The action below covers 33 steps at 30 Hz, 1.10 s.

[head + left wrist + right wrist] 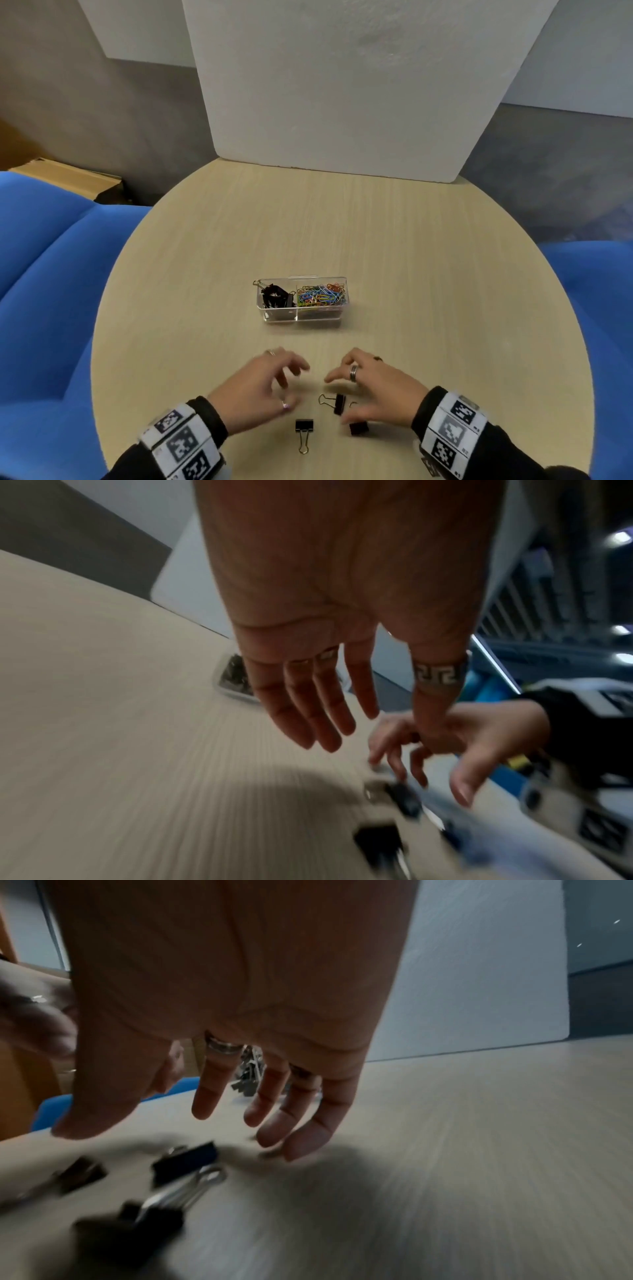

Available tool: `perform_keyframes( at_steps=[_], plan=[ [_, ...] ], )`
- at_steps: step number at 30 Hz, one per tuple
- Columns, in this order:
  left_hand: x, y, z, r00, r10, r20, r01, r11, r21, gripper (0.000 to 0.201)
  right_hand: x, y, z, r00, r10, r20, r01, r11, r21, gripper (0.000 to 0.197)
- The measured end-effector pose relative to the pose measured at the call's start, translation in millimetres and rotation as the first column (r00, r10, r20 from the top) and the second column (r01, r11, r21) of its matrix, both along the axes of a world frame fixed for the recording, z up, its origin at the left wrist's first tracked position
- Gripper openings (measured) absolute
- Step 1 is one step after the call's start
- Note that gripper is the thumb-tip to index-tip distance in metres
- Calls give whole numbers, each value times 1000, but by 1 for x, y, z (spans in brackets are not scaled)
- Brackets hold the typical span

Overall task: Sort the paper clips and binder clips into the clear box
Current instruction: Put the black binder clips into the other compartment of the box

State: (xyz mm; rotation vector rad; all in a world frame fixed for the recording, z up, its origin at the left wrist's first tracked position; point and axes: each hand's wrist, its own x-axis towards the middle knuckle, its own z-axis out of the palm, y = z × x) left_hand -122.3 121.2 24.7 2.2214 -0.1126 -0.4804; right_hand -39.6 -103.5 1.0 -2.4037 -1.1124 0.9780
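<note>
A clear two-part box (301, 317) stands mid-table, with black binder clips (275, 295) in its left part and coloured paper clips (321, 294) in its right. Three black binder clips lie loose near the front edge: one (303, 428) toward the left, one (338, 404) in the middle, one (359, 428) under my right thumb. My left hand (270, 383) hovers left of them, fingers relaxed, holding nothing. My right hand (373, 383) hovers over the middle clip (186, 1161), fingers spread and empty. Both wrist views are blurred.
The round light-wood table (445, 308) has a white foam board (342, 85) standing at its far edge. Blue seats (51, 274) flank the table on both sides. A wooden box (68, 178) sits on the floor at the back left.
</note>
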Motion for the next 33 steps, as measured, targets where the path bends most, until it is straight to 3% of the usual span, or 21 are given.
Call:
perform_keyframes(
  at_steps=[3, 6, 11, 15, 19, 23, 25, 29, 33],
  plan=[
    [-10, -18, -21, 967, -214, -139, 237, 955, 177, 50, -14, 1, -9, 999, 10, 40, -7, 998, -66, 55],
    [-12, -35, -33, 943, -280, -179, 322, 903, 285, 44, -22, 7, -14, 987, -16, 159, 25, 998, -58, 40],
    [-7, -46, -40, 959, -220, -178, 268, 908, 320, 35, -17, 6, -18, 981, -109, 160, 116, 992, -38, 28],
    [-5, -46, -41, 969, -180, -172, 228, 918, 325, 35, -11, -12, -18, 979, -192, 71, 189, 981, 47, 40],
    [-8, -46, -41, 966, -228, -125, 258, 897, 359, 28, -15, -27, -12, 971, -235, -37, 237, 961, 140, 8],
    [-10, -43, -37, 971, -217, -103, 239, 918, 318, 29, -22, -32, -8, 983, -168, 72, 158, 980, 123, 21],
    [-10, -40, -34, 959, -255, -122, 281, 912, 300, 38, -25, -34, -8, 996, -41, 84, 36, 998, 58, 29],
    [-8, -35, -31, 935, -325, -145, 356, 863, 360, 43, -30, -35, -18, 959, 249, 134, -260, 963, 68, 13],
    [-6, -34, -39, 948, -297, -112, 316, 856, 408, 39, -27, -35, -26, 950, 247, 191, -265, 962, 74, 21]
  ],
)
